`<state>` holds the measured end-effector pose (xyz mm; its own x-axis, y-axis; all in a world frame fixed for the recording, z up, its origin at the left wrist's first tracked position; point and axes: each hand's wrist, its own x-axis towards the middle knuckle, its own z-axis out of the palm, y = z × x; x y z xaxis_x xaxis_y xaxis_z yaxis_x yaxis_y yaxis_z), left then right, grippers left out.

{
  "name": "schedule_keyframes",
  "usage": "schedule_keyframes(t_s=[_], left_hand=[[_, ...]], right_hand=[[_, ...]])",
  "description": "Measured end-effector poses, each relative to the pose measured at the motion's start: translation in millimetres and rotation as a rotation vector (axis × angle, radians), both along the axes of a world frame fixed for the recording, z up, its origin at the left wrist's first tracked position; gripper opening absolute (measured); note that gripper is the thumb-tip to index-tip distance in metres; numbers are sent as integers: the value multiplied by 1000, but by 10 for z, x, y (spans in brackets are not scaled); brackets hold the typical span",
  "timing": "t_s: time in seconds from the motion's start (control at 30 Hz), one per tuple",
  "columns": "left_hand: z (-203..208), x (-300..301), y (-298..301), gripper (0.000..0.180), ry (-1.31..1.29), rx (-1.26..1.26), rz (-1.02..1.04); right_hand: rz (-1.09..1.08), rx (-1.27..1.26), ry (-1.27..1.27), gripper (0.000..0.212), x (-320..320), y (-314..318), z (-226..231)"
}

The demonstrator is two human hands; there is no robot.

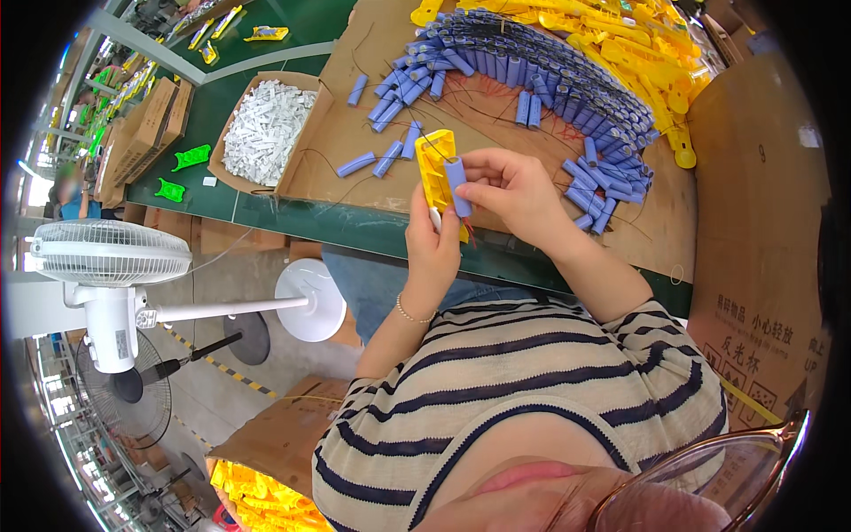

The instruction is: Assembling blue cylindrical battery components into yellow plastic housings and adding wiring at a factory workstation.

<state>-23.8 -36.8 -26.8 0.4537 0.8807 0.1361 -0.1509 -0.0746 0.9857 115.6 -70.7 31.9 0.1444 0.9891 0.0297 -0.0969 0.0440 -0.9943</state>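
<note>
My left hand grips a yellow plastic shell, held upright over the table's near edge. Between the fingertips and thumb of my right hand is a blue cylindrical battery cell, right against the shell's right side; whether it sits inside cannot be told. A small white piece shows by my left thumb, and red wire pokes out below the cell. Several loose blue cells with thin wires lie just beyond and left of my hands.
Beyond my hands stands a curved, dense block of blue cells, with yellow shells heaped behind it. A carton of white pieces and green plastic parts sit left. A tall carton borders the right; a white fan stands left.
</note>
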Motion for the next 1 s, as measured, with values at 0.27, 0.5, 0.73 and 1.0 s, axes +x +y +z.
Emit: schedule_keyframes(t_s=[0.27,0.5,0.73,1.0], left_hand=[[64,11,-61,39,167,190,80],[65,24,-63,39,177,242,130],[-19,43,-31,40,181,322,151],[57,39,-31,39,110,152,66]], right_hand=[[-118,-36,-64,40,-186,-28,14],[-256,57,-370,34,-252,-34,21],[-267,141,-532,35,-249,-31,28],[-230,-29,-186,31,-143,-11,59]])
